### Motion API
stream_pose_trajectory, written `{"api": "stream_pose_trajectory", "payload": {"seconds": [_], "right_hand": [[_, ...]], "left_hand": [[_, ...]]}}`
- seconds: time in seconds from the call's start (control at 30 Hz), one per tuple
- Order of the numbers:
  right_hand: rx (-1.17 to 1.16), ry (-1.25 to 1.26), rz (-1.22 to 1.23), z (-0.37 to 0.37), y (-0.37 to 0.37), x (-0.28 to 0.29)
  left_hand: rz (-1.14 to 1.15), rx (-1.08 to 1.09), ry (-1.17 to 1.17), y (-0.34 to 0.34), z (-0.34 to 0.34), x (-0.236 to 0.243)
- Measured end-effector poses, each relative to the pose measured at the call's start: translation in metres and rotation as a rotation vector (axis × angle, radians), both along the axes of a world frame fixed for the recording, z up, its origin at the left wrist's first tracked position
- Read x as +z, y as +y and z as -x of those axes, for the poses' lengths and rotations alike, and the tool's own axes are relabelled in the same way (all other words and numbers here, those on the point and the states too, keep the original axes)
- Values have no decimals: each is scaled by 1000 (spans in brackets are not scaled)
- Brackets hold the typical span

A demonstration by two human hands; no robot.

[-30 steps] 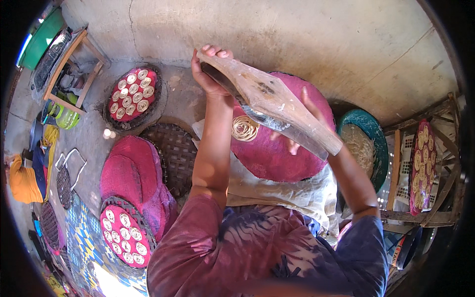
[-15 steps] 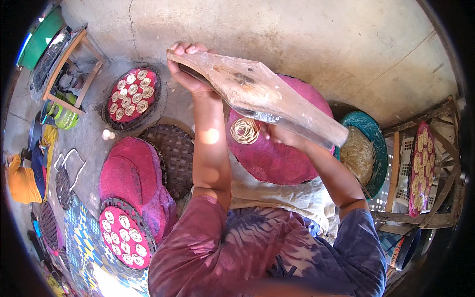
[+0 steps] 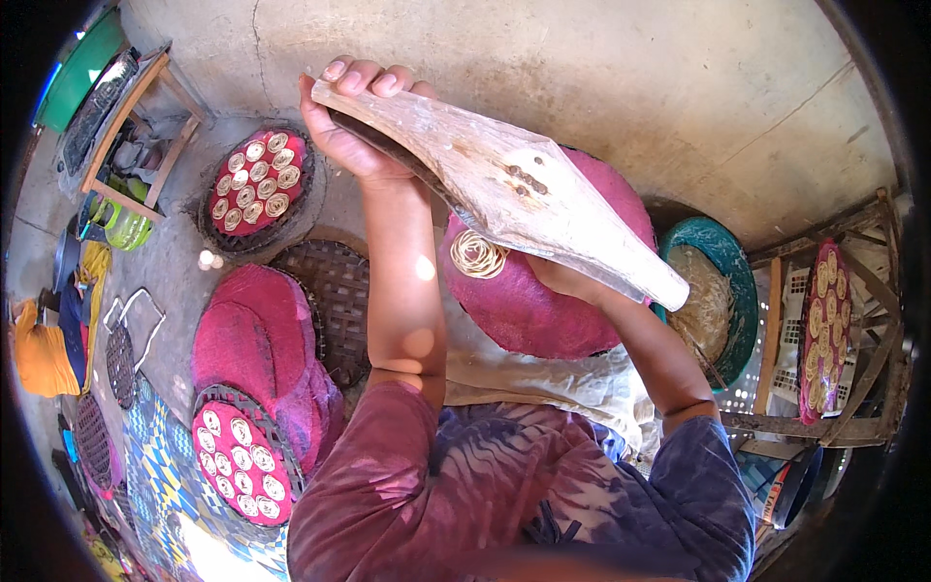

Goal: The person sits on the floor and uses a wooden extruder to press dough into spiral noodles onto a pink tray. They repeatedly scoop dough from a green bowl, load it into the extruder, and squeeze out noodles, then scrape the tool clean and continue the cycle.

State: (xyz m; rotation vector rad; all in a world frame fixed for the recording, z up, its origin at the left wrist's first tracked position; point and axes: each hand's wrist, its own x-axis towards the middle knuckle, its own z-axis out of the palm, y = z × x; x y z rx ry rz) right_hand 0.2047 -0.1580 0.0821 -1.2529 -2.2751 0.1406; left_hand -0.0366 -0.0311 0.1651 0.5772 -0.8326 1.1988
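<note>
My left hand (image 3: 361, 124) is wrapped round the far-left end of a long wooden press (image 3: 529, 184), which slants down to the right in front of me. The upper board is pale and worn, with dark holes near its middle. Below the press is a round mat covered in magenta cloth (image 3: 543, 325). A coiled nest of pale noodles (image 3: 478, 254) lies on its left side. My right hand (image 3: 556, 275) reaches in under the board beside that nest; its fingers are hidden by the press.
At the right stands a teal basin (image 3: 742, 301) holding pale dough (image 3: 700, 310). A round tray of noodle nests (image 3: 257, 184) sits on the floor at far left, and another tray (image 3: 238, 461) leans by stacked magenta cloths (image 3: 254, 335). A wooden rack (image 3: 771, 335) stands far right.
The press has tilted so more of its upper face shows, and my left hand has moved left and slightly up. My right fingertips, visible before beside the nest, are now covered.
</note>
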Motion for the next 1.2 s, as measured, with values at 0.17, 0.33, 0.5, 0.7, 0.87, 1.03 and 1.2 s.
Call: {"api": "stream_pose_trajectory", "payload": {"seconds": [0.17, 0.33, 0.5, 0.7, 0.87, 1.03, 1.2], "right_hand": [[-14, 14, 156, 2, 1, 2], [-1, 30, 213, 10, 3, 3], [257, 578, 751, 1, 6, 42], [267, 756, 1312, -62, -8, 110], [-36, 750, 1355, -67, 14, 138], [-206, 546, 1287, -52, 35, 127], [-172, 362, 1200, -41, 49, 131]], "left_hand": [[-6, 2, 13, -3, 3, 2], [1, -1, 5, -6, 5, 3], [-14, -13, 40, -8, 4, 10], [317, 505, 543, -7, -14, 25], [133, -5, 235, 47, -32, 4], [576, -12, 234, 82, -44, -63], [544, 194, 223, 108, -29, -62]]}}
